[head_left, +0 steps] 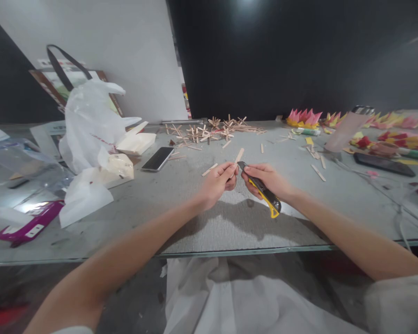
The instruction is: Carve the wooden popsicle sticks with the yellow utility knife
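My left hand point(220, 182) pinches a flat wooden stick point(239, 155), which points up and away from me. Just to its right, my right hand point(264, 178) is wrapped round a black and yellow utility knife point(269, 197). The knife's front end is close to the stick; whether they touch cannot be made out. Another wooden stick point(209, 170) lies on the grey table point(209, 232) beyond my left hand. A pile of wooden sticks point(214, 131) is spread along the back of the table.
A phone point(158, 158), a white plastic bag point(90, 120) and a purple packet point(31, 225) are on the left. To the right stand a bottle point(348, 130), pink and yellow paper flowers point(303, 118), a dark phone point(384, 164) and cables point(376, 185). Loose sticks point(318, 172) lie nearby.
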Tool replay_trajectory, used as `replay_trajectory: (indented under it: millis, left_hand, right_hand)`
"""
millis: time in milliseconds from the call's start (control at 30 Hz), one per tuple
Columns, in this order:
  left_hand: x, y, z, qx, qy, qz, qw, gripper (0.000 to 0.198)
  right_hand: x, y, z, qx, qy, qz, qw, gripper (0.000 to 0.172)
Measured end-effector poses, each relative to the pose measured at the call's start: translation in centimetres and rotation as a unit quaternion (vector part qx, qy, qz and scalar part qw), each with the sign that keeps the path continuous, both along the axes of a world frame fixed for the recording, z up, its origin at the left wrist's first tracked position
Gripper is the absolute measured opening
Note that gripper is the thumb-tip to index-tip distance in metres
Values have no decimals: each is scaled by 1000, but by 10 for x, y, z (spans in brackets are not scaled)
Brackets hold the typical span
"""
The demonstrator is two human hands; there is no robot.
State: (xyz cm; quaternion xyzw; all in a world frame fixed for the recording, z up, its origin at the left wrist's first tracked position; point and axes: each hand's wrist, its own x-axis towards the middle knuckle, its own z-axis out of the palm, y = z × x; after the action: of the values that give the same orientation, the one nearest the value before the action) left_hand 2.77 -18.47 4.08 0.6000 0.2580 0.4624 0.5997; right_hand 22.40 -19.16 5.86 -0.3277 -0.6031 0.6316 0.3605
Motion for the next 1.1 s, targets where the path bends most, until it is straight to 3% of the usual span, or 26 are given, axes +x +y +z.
replay_trajectory:
  millis: [433,833,1000,1100]
  left_hand:
    - [2,-6,0,64,57,87,992,44]
    - [8,-2,-12,51,30,89,994,49]
    - [6,-6,-7,62,58,117,990,45]
    - [5,-8,-6,74,79,124,986,42]
  right_hand:
    - [-9,-5,-1,-47,76,27,996,31]
    - [-12,-4,-4,-72,142,91,983,29]
    - [-9,-11,5,45,87,-17,995,35]
    - [-6,-9,7,146,41,-102,983,39]
